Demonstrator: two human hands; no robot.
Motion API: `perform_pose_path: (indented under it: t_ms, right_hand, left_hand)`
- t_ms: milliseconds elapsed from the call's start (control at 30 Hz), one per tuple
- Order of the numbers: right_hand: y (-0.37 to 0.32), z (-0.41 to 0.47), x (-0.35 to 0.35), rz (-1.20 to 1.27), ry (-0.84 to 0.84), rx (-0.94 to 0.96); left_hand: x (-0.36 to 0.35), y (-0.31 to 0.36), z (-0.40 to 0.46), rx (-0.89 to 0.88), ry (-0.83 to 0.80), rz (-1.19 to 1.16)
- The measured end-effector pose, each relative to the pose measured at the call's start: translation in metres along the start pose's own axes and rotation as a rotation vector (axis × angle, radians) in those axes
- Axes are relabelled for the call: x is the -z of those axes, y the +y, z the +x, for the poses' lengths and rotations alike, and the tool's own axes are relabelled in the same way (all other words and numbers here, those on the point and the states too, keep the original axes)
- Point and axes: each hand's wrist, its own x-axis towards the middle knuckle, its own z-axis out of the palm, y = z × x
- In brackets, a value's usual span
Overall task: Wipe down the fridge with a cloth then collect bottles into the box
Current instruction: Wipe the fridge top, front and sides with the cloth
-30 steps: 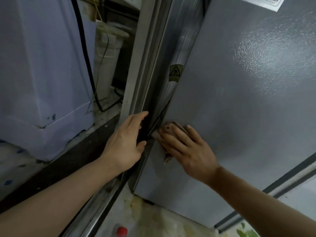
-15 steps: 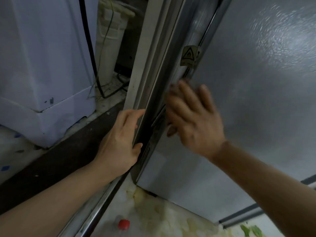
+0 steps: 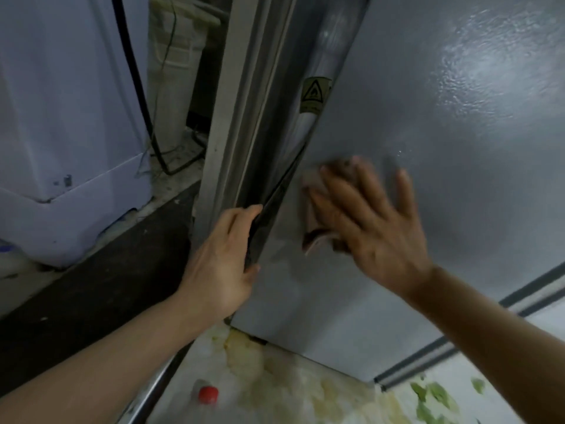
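The grey fridge (image 3: 443, 185) fills the right of the view, seen on its side panel. My right hand (image 3: 370, 221) presses a small pinkish-brown cloth (image 3: 315, 228) flat against that panel with straight, spread fingers; most of the cloth is hidden under the palm. My left hand (image 3: 223, 261) rests on the fridge's rear corner edge, fingers along the dark seam and thumb on the grey panel. A clear bottle with a red cap (image 3: 208, 394) lies on the floor below. No box is in view.
A white appliance (image 3: 61, 133) stands at left with a black cable (image 3: 137, 87) hanging beside it. A pale metal frame (image 3: 226, 117) runs next to the fridge. A yellow warning sticker (image 3: 315, 94) sits on the fridge corner. The floor (image 3: 305, 393) is patterned and stained.
My right hand swept the cloth up the fridge's rear edge, then moved down and rightward onto the side panel. My left hand stayed on the corner edge.
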Motion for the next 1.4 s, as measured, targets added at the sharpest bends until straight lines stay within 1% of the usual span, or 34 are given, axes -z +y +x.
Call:
perform_pose_path:
  t_ms: [100,167,200,233,333,400,467,500,567,633,700,767,800,867,900,1000,1033,1067,1133,1233,1300,1333,1400]
  right_hand:
    - [0.024,-0.011,0.005,0.006,0.035,-0.138]
    - [0.011,-0.032,0.0,0.085,0.005,-0.207]
    - [-0.002,-0.047,-0.005,0.112,-0.043,-0.19]
    - [-0.016,-0.064,-0.01,0.117,-0.11,-0.121]
    - [-0.05,-0.116,-0.023,0.078,-0.353,0.197]
    - [-0.055,-0.133,-0.022,0.089,-0.415,0.278]
    - [-0.043,-0.134,-0.014,0.058,-0.37,0.261]
    - [-0.031,-0.131,-0.008,0.041,-0.335,0.216]
    - [0.002,-0.116,0.003,0.029,-0.24,0.056]
    - [0.036,-0.099,0.015,0.024,-0.085,-0.119]
    - [0.057,-0.086,0.024,-0.008,0.069,-0.256]
    - [0.056,-0.089,0.022,0.02,0.121,-0.355]
    - [0.047,-0.097,0.017,0.079,0.102,-0.372]
    - [0.022,-0.123,0.006,0.181,0.005,-0.321]
    - [0.008,-0.138,0.001,0.198,-0.067,-0.249]
    - [-0.023,-0.175,0.001,0.163,-0.317,0.057]
    - [-0.026,-0.182,0.004,0.156,-0.36,0.106]
    - [-0.026,-0.187,0.007,0.157,-0.378,0.117]
    - [-0.01,-0.185,0.014,0.155,-0.329,0.041]
    - [0.043,-0.176,0.031,0.101,-0.153,-0.242]
    - [0.072,-0.176,0.038,0.045,-0.071,-0.382]
    - [0.076,-0.178,0.037,0.033,-0.05,-0.433]
    - [0.061,-0.186,0.028,0.04,-0.049,-0.477]
  left_hand:
    - [-0.019,0.015,0.012,0.067,-0.006,0.019]
    - [-0.03,0.019,0.019,0.082,-0.007,0.035]
    - [-0.034,0.02,0.022,0.089,-0.008,0.046]
    - [-0.038,0.02,0.023,0.098,-0.003,0.059]
    - [-0.047,0.02,0.024,0.134,0.037,0.093]
    - [-0.051,0.02,0.023,0.137,0.057,0.097]
    - [-0.053,0.017,0.023,0.131,0.061,0.1]
    - [-0.054,0.015,0.023,0.123,0.063,0.098]
    - [-0.056,0.012,0.022,0.113,0.062,0.096]
    - [-0.058,0.011,0.022,0.123,0.061,0.105]
    - [-0.06,0.012,0.021,0.137,0.071,0.124]
    - [-0.061,0.014,0.02,0.156,0.08,0.162]
    - [-0.062,0.015,0.02,0.167,0.084,0.173]
    - [-0.063,0.017,0.019,0.181,0.091,0.181]
    - [-0.064,0.018,0.018,0.185,0.093,0.185]
    - [-0.066,0.019,0.017,0.204,0.091,0.2]
    - [-0.066,0.019,0.017,0.207,0.089,0.206]
    - [-0.067,0.019,0.015,0.2,0.084,0.215]
    - [-0.066,0.017,0.013,0.182,0.08,0.215]
    - [-0.067,0.015,0.012,0.189,0.084,0.214]
    - [-0.069,0.013,0.015,0.189,0.098,0.206]
    - [-0.071,0.013,0.016,0.193,0.108,0.201]
    - [-0.077,0.015,0.016,0.211,0.145,0.202]
